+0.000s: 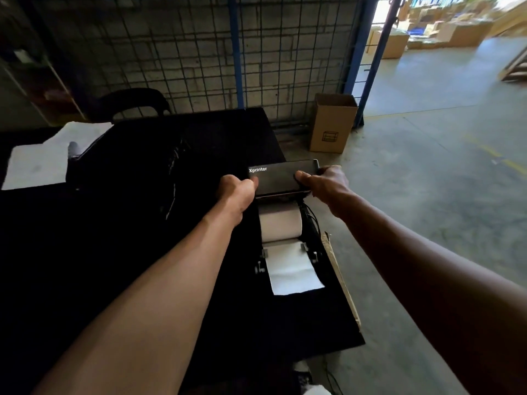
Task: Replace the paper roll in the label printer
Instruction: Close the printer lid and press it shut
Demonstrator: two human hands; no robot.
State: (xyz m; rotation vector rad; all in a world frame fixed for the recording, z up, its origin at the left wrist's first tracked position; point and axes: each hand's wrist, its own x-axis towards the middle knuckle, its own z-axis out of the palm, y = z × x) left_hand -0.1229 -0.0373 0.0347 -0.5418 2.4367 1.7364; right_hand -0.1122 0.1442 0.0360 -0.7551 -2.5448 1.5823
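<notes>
A black label printer stands at the right edge of a black-covered table. Its lid (281,178), marked "Xprinter", is raised. My left hand (237,189) grips the lid's left side and my right hand (328,179) grips its right side. Below the lid a white paper roll (281,223) lies in the open bay. A strip of white paper (293,270) runs from the roll between the guides and out over the front onto the table.
A black table cloth (142,238) covers the table. White sheets (37,163) lie at the far left. A black chair back (131,104) stands behind the table. An open cardboard box (332,124) sits on the concrete floor by a wire fence (199,47). Cables (312,216) hang at the printer's right.
</notes>
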